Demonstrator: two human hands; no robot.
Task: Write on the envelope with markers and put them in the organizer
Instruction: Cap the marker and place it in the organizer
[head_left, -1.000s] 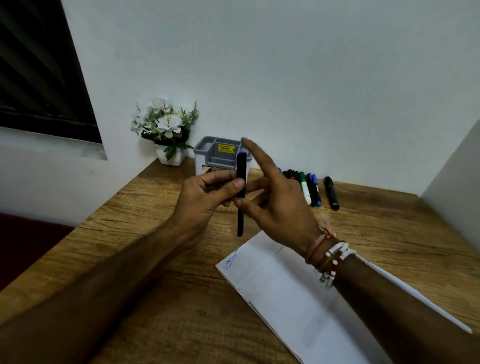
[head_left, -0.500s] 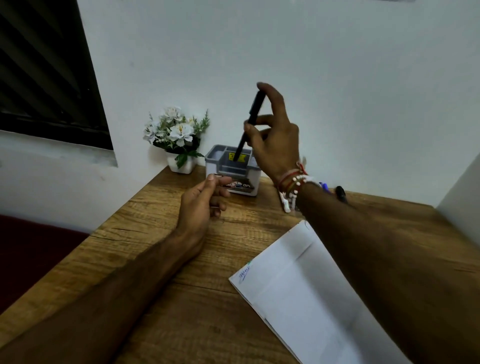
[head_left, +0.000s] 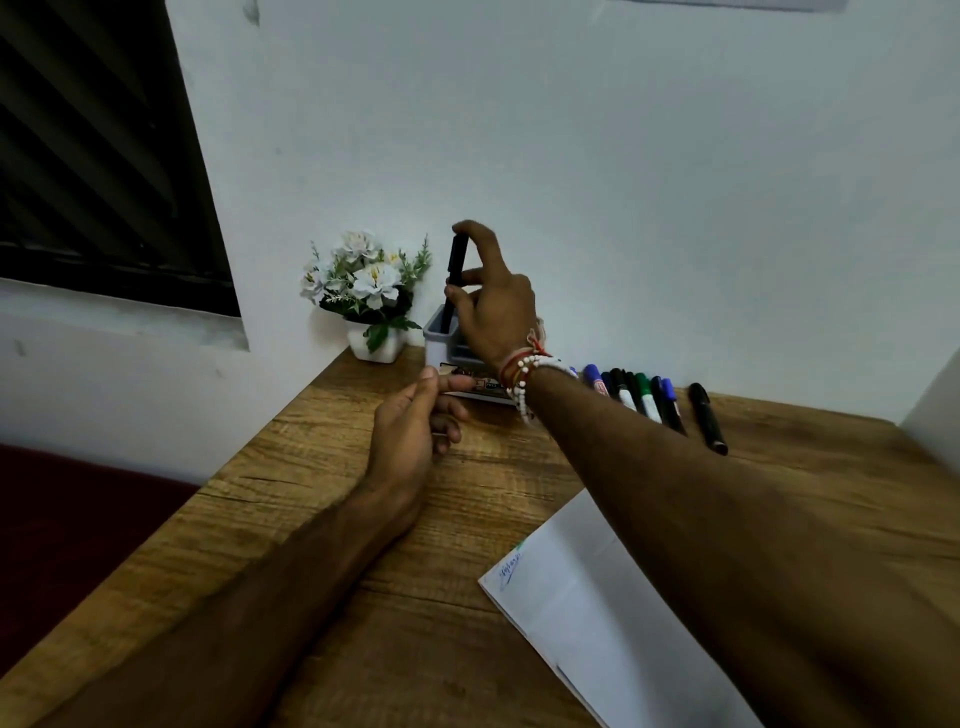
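My right hand (head_left: 493, 312) grips a black marker (head_left: 454, 265) held almost upright, its lower end down inside the left compartment of the grey organizer (head_left: 435, 332) at the back of the desk. My left hand (head_left: 410, 431) rests on the wood in front of the organizer, fingers loosely curled and holding nothing. The white envelope (head_left: 587, 618) lies at the front right, with small blue and green writing near its left corner; my right forearm covers part of it. Several more markers (head_left: 644, 395) lie in a row right of the organizer, and one black marker (head_left: 706, 418) lies apart from them.
A white pot of white flowers (head_left: 371, 296) stands left of the organizer against the wall. The wooden desk (head_left: 311, 493) ends at its left edge over a dark red floor. A dark window is at upper left, a white wall panel at far right.
My right hand has taken the black marker from both hands, lifted it to the organizer and lowered its tip into the left compartment. My left hand has let go and settled on the desk.
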